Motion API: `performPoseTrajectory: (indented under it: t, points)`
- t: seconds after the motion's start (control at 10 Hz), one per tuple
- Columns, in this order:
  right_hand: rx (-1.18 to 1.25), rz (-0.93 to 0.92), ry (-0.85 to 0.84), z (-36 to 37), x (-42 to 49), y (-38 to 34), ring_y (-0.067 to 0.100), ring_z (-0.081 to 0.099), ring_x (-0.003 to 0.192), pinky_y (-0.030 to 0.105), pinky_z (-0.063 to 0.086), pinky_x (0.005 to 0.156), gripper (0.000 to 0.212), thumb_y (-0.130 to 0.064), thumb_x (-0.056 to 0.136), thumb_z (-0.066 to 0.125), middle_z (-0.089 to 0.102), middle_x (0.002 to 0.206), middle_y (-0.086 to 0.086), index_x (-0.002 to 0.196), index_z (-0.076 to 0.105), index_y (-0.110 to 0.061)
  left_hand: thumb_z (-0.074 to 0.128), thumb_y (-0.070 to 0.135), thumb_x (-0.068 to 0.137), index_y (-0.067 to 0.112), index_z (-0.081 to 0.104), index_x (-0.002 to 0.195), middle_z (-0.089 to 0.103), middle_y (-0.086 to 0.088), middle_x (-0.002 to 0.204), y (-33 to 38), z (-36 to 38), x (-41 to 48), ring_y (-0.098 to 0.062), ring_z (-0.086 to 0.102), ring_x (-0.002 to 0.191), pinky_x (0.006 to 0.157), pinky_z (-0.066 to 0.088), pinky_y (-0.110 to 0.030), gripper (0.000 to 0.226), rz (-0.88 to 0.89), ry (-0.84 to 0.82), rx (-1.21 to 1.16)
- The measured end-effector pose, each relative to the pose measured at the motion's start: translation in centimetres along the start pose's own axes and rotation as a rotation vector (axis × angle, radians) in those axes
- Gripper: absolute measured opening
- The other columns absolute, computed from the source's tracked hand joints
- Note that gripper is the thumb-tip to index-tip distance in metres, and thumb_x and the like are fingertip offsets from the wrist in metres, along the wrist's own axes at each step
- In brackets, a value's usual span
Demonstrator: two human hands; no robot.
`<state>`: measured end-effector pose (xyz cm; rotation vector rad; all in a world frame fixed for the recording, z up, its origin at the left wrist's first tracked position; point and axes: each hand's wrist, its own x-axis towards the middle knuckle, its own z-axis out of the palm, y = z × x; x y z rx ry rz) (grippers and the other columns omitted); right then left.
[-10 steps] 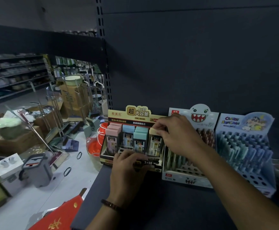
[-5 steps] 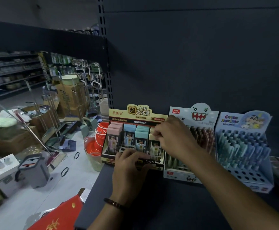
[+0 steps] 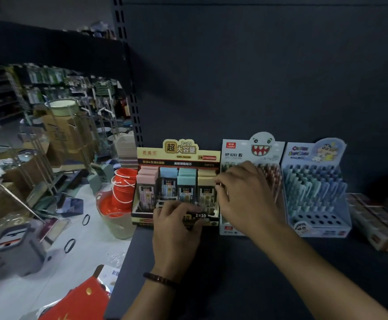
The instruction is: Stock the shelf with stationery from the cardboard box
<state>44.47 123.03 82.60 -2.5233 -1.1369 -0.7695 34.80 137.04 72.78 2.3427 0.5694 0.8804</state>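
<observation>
Left hand (image 3: 177, 225) curls its fingers over the front lip of the lead-refill display box (image 3: 179, 155), gripping it. Right hand (image 3: 246, 195) bends its fingertips against the box's right edge; whether they pinch anything cannot be told. That box stands on the dark shelf (image 3: 234, 285), just beside a shark-face pen display (image 3: 261, 146), then a cartoon pen display (image 3: 315, 192). Orange buckets (image 3: 122, 185) sit to its left.

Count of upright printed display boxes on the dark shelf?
3. Yellow-topped lead-refill box at left; white shark-face pen box in the middle; pale blue cartoon pen box at right. A flat pack lies further right; more may be out of frame.
</observation>
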Motion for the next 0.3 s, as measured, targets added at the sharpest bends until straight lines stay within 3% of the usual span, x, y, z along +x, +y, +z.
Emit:
performPoseTrajectory:
  t: [0.1, 0.2, 0.3]
  points:
    - [0.098, 0.04, 0.027, -0.9, -2.6, 0.0, 0.02, 0.057, 0.098, 0.036, 0.052, 0.087, 0.016, -0.028, 0.094, 0.068, 0.073, 0.096, -0.003, 0.103, 0.078, -0.021, 0.087, 0.033, 0.082, 0.044, 0.064, 0.103, 0.052, 0.016, 0.119, 0.3, -0.1, -0.2, -0.012, 0.042, 0.117, 0.075, 0.029, -0.007, 0.033, 0.019, 0.028, -0.012]
    - [0.161, 0.105, -0.072, -2.8, -4.9, 0.3, 0.017, 0.055, 0.109, 0.032, 0.047, 0.089, 0.027, -0.035, 0.099, 0.062, 0.069, 0.112, -0.006, 0.123, 0.07, -0.026, 0.081, 0.024, 0.087, 0.038, 0.063, 0.104, 0.054, 0.012, 0.118, 0.9, -0.9, -0.3, -0.018, 0.051, 0.116, 0.077, 0.041, -0.015, 0.029, 0.114, 0.051, -0.015]
    - [0.171, 0.217, -0.205, -4.5, -7.2, 1.7, 0.018, 0.052, 0.121, 0.037, 0.05, 0.095, 0.039, -0.047, 0.103, 0.056, 0.058, 0.127, -0.007, 0.138, 0.052, -0.032, 0.072, 0.02, 0.091, 0.036, 0.062, 0.099, 0.057, 0.014, 0.108, 2.8, -1.6, -1.5, -0.019, 0.057, 0.106, 0.079, 0.055, -0.037, 0.02, 0.312, -0.002, 0.035]
